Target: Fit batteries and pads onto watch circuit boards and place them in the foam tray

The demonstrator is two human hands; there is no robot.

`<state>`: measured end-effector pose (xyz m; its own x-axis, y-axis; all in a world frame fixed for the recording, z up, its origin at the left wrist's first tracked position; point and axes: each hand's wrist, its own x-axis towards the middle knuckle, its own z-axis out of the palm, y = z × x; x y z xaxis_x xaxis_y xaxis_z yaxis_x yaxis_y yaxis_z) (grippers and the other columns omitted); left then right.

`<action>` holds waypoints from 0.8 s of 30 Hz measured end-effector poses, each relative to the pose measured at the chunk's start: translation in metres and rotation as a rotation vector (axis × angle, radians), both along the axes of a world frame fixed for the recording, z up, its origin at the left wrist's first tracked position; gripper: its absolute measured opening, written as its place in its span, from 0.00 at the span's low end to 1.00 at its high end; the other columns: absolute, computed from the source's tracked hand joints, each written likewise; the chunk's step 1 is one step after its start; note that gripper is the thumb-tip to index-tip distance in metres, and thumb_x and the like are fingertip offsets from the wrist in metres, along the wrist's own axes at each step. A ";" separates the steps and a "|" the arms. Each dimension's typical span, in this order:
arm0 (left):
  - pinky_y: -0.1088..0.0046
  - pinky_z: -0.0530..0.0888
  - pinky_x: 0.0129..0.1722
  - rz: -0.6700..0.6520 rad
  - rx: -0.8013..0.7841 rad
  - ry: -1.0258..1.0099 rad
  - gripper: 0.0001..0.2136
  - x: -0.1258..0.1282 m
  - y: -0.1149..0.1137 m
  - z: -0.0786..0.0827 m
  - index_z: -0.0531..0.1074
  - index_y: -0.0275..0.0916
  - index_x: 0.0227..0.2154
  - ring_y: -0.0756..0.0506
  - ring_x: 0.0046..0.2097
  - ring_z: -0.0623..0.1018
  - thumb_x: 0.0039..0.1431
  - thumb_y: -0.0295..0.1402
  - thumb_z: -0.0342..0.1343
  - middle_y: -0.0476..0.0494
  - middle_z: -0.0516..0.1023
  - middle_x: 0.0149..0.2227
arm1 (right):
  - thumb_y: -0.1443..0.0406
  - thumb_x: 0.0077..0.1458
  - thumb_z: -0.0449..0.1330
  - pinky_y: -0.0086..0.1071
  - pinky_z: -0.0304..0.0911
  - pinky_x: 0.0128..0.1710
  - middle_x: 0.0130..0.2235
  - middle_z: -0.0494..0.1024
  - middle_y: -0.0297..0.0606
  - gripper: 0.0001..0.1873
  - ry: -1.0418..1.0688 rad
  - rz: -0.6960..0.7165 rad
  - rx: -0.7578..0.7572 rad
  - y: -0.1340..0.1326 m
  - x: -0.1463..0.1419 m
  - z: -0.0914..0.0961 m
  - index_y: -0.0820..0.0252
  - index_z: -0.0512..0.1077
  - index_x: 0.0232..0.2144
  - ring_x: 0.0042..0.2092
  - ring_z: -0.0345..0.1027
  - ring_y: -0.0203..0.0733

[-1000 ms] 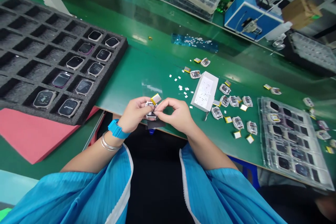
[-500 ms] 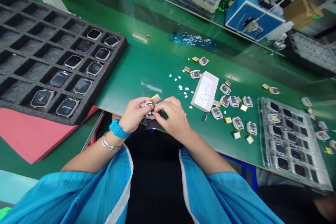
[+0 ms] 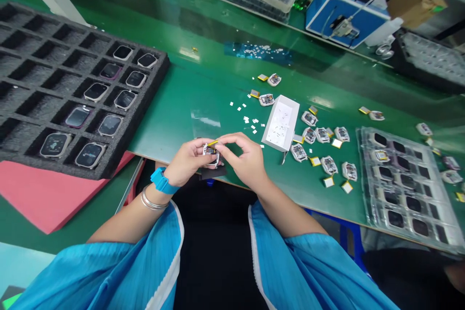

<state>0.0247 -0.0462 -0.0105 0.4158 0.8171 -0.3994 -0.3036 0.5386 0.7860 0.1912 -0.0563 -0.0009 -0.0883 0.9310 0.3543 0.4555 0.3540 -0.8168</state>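
My left hand point(image 3: 184, 163) is closed round an opened smartwatch case point(image 3: 212, 151) just above the table's front edge. Its inner parts show, with the thumb over some of them. A small yellow-edged battery point(image 3: 212, 143) sits tilted at the top of the case, seen nearly edge-on. Between thumb and fingertips, my right hand point(image 3: 246, 159) grips the battery's right end. Beneath the case hangs a dark flat piece point(image 3: 214, 173), likely the watch's screen. Behind the hands lies a clear plastic sheet point(image 3: 206, 125).
A black foam tray point(image 3: 152, 88) with several watches stands left, above a red foam sheet point(image 3: 54, 203). Right of my hands are a white box point(image 3: 271, 131), scattered white pads point(image 3: 246, 119) and several opened watch cases point(image 3: 299, 153). A clear blister tray point(image 3: 366, 174) lies at far right.
The battery has tipped from showing its face to nearly edge-on over the case. My right fingers have moved up from the case to the battery. The view has shifted slightly.
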 end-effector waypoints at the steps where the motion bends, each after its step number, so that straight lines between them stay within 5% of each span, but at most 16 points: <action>1: 0.76 0.78 0.29 0.025 -0.002 0.012 0.18 0.001 0.000 -0.001 0.76 0.35 0.38 0.48 0.30 0.80 0.41 0.28 0.70 0.49 0.80 0.28 | 0.65 0.57 0.64 0.42 0.68 0.51 0.36 0.83 0.33 0.02 -0.055 0.003 0.056 -0.002 0.000 0.000 0.55 0.76 0.32 0.40 0.76 0.41; 6: 0.71 0.80 0.35 0.061 -0.166 -0.064 0.13 -0.001 0.003 0.003 0.79 0.34 0.39 0.47 0.33 0.81 0.48 0.27 0.63 0.43 0.82 0.33 | 0.70 0.60 0.60 0.58 0.47 0.67 0.36 0.83 0.30 0.07 -0.389 0.094 0.402 -0.011 0.002 -0.002 0.53 0.75 0.35 0.37 0.75 0.39; 9: 0.67 0.80 0.43 0.042 -0.212 -0.168 0.16 -0.007 0.003 0.004 0.78 0.35 0.45 0.46 0.39 0.82 0.52 0.25 0.60 0.41 0.82 0.39 | 0.72 0.62 0.58 0.63 0.39 0.68 0.41 0.83 0.32 0.09 -0.522 0.137 0.434 -0.014 0.005 -0.003 0.53 0.75 0.38 0.41 0.73 0.41; 14: 0.71 0.78 0.43 0.039 -0.064 -0.155 0.20 -0.009 -0.001 -0.002 0.77 0.39 0.48 0.48 0.40 0.81 0.50 0.26 0.67 0.43 0.82 0.43 | 0.67 0.59 0.62 0.54 0.62 0.60 0.46 0.76 0.40 0.05 -0.336 0.104 0.259 -0.009 0.007 -0.009 0.53 0.74 0.39 0.49 0.71 0.45; 16: 0.71 0.78 0.44 0.023 0.006 -0.177 0.21 -0.009 -0.001 -0.004 0.76 0.38 0.48 0.46 0.42 0.82 0.49 0.29 0.68 0.40 0.82 0.43 | 0.64 0.58 0.64 0.48 0.69 0.55 0.50 0.73 0.44 0.10 -0.192 0.106 0.109 -0.007 0.006 -0.012 0.54 0.72 0.43 0.54 0.70 0.47; 24: 0.71 0.77 0.41 0.082 0.168 -0.138 0.23 -0.012 -0.001 -0.011 0.77 0.36 0.46 0.46 0.39 0.81 0.47 0.38 0.70 0.39 0.82 0.39 | 0.61 0.59 0.62 0.36 0.77 0.46 0.50 0.79 0.41 0.24 0.166 0.215 -0.278 -0.005 -0.009 -0.024 0.50 0.62 0.56 0.48 0.78 0.43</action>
